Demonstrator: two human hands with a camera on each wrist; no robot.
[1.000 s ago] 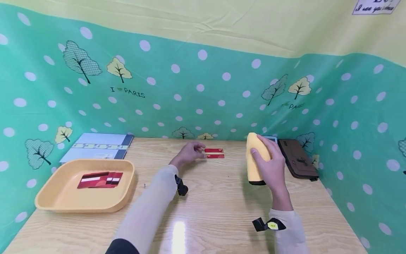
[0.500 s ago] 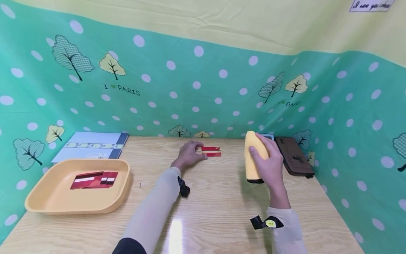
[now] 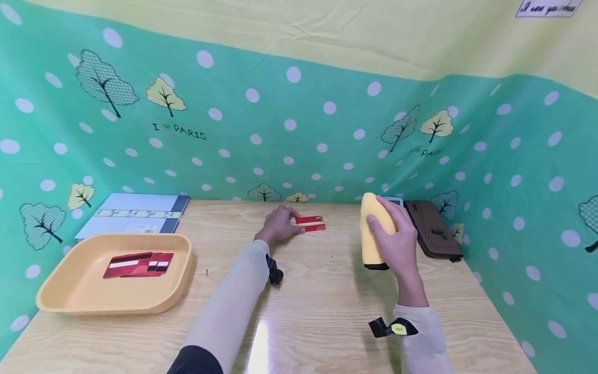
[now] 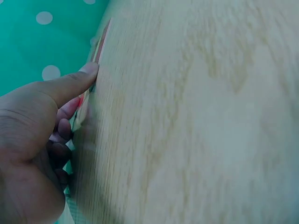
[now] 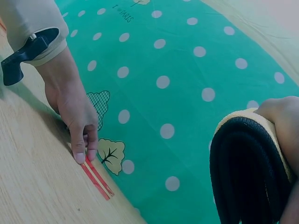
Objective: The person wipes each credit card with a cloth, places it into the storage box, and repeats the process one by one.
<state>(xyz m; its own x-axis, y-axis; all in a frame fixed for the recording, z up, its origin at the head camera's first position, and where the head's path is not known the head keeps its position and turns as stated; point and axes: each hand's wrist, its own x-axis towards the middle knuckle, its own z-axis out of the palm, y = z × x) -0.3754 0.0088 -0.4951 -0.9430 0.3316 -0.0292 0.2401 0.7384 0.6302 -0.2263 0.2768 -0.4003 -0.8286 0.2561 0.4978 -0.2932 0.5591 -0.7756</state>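
Note:
Near the back of the table, my left hand pinches the left end of a red card with a pale yellow stripe along it. In the right wrist view, thumb and fingers meet at one end of that card, low over the wood. The left wrist view has the thumb along the card's edge. A thick folded cloth, yellow outside and black inside, is gripped upright above the table by my right hand. Its dark inner layers face the right wrist camera.
An orange tray stands at left with several red cards inside. Behind it lies a light blue book. A brown zipped case lies at right, beside a partly hidden blue-edged object. Polka-dot fabric walls surround the table.
My left hand has closed on the end of the red card, which has turned slightly. The right hand keeps holding the folded cloth. The head view has shifted a little.

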